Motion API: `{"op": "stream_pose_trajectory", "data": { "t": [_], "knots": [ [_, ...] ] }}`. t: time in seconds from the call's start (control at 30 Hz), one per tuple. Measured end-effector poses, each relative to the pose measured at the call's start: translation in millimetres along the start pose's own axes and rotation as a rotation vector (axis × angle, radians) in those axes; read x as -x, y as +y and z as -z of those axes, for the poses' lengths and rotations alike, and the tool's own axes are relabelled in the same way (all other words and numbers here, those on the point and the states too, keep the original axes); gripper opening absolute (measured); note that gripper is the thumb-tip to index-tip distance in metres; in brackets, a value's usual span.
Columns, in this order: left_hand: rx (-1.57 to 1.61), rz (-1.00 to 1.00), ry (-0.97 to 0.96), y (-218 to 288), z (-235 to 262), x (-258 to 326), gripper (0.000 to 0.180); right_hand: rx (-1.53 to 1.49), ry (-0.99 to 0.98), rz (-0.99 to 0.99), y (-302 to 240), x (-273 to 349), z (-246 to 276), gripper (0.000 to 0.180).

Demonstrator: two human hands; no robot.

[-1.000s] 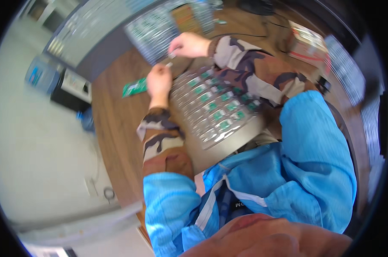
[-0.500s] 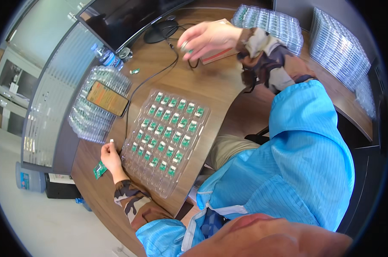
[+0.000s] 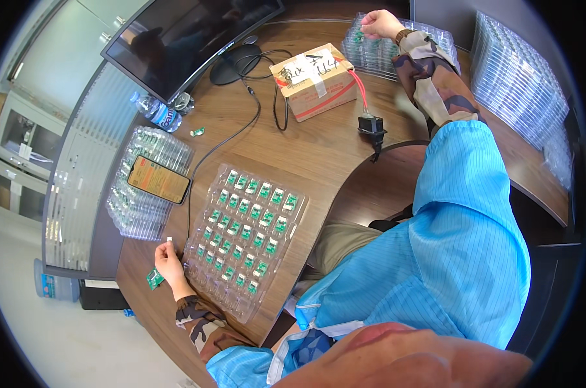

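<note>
Right hand [image 3: 382, 24] had moved to the far-right tray stack [image 3: 377, 57] — contents of its grasp couldn't be told. Left hand [image 3: 169, 262] pinched a small white piece [image 3: 169, 239] left of the clear tray [image 3: 241, 310] — probably light, stiff; best gripped by edges.

On desk [image 3: 319, 161], near front edge: tray [image 3: 228, 294], small boards [image 3: 246, 231] in its cells. Just left of tray: left hand [image 3: 169, 264]; loose board [image 3: 154, 279] left of hand. Behind-left: tray stack [image 3: 134, 216], phone [image 3: 158, 180] lying on it, bottle [image 3: 157, 112] behind. Monitor [image 3: 189, 45] at back. Cable [image 3: 225, 132] runs between that stack and tray. Box [image 3: 322, 97] behind tray, to right; plug [image 3: 372, 126] right of box. Far right: second stack [image 3: 429, 42], right hand [image 3: 383, 24] over its left end; third stack [image 3: 513, 81] right of that.
</note>
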State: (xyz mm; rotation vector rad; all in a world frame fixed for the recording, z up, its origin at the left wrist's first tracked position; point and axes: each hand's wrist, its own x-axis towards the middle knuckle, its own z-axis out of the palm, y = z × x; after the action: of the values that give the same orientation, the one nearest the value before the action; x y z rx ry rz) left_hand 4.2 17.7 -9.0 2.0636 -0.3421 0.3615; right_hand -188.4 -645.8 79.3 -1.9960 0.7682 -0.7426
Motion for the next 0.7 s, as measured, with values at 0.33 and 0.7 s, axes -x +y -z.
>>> {"op": "stream_pose_trajectory", "data": {
  "t": [0.33,0.7],
  "knots": [
    [-0.001,0.025,0.013,-0.8,0.7,1.7,0.015,0.616,-0.048,0.127,-20.0,13.6,-20.4,0.027],
    [-0.045,0.003,0.022,4.7,-2.9,0.5,0.015,0.563,-0.067,0.108,-7.9,11.0,-22.0,0.030]
  ]
}}
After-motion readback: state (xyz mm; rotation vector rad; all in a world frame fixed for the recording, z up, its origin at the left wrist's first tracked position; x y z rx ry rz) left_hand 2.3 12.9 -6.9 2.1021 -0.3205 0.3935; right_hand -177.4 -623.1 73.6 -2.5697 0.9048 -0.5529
